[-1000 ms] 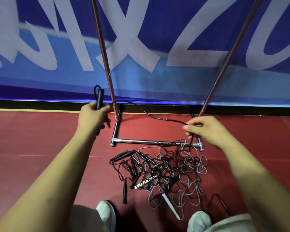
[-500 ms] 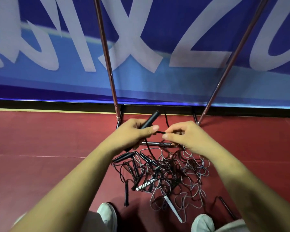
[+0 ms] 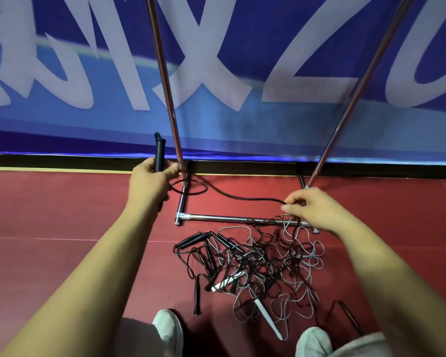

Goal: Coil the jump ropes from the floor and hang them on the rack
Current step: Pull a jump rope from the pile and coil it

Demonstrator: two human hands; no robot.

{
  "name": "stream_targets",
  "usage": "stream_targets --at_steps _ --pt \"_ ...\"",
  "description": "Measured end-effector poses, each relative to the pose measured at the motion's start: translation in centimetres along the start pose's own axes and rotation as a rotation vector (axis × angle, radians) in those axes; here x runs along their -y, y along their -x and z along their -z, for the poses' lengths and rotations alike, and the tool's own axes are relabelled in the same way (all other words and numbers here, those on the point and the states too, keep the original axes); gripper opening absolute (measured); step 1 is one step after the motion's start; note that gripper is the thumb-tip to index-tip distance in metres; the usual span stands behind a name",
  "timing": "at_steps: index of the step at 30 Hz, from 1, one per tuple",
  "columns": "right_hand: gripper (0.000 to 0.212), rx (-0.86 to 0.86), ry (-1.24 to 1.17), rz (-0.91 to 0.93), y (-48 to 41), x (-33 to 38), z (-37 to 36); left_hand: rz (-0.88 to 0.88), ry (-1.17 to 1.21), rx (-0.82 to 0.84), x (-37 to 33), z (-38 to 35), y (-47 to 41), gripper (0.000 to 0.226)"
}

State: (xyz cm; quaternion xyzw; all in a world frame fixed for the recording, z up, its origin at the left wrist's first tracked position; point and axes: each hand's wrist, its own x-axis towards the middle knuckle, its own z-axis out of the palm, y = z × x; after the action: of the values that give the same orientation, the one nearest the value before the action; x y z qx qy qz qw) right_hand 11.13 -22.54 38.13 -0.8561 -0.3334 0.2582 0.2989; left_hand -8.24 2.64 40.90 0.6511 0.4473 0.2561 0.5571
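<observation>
**One rope stretched across the rack's base**

The left hand (image 3: 150, 181) grips a black handle (image 3: 159, 153) upright, just left of the rack (image 3: 229, 218). By the rack's right pole, the right hand (image 3: 312, 207) pinches that rope's black cord (image 3: 232, 195), which sags between the hands. The remaining jump ropes (image 3: 255, 264) lie tangled on the red floor (image 3: 62, 215) before the rack's front bar.

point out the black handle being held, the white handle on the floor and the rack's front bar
black handle (image 3: 159, 153): head view, upper shaft
white handle (image 3: 266, 317): head view, mid-length
front bar (image 3: 216, 217): head view, bare left stretch
</observation>
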Motion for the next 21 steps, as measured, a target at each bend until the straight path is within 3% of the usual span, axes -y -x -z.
stream_targets --at_steps 1,3,7,11,13,18,21 --pt "0.011 -0.038 -0.098 0.017 0.1 0.6 -0.1 -0.067 -0.14 -0.046 0.1 0.2 -0.1 0.006" --pt "0.01 -0.015 -0.287 0.01 0.4 2.2 -0.3 -0.112 -0.173 0.015 0.1 0.0 0.2 0.011" --pt "0.011 0.15 -0.357 0.082 1.5 4.8 -1.9 -0.077 -0.002 0.41 -0.4 -1.9 2.4 0.006" --pt "0.007 0.089 -0.425 0.158 1.3 5.9 -2.9 -0.053 -0.018 0.769 -0.1 -3.7 3.7 0.032" --pt "0.006 0.071 -0.4 0.197 1.1 5.7 -2.9 -0.07 -0.069 0.845 -0.1 -4.0 4.1 0.025" --pt "0.02 0.258 -0.025 0.187 0.5 3.1 -2.3 -0.04 0.111 0.584 -0.5 -4.0 3.4 0.021" --pt "0.02 0.282 -0.071 0.093 0.0 1.7 -1.2 0.009 0.314 0.465 -0.7 -3.8 3.0 0.02"
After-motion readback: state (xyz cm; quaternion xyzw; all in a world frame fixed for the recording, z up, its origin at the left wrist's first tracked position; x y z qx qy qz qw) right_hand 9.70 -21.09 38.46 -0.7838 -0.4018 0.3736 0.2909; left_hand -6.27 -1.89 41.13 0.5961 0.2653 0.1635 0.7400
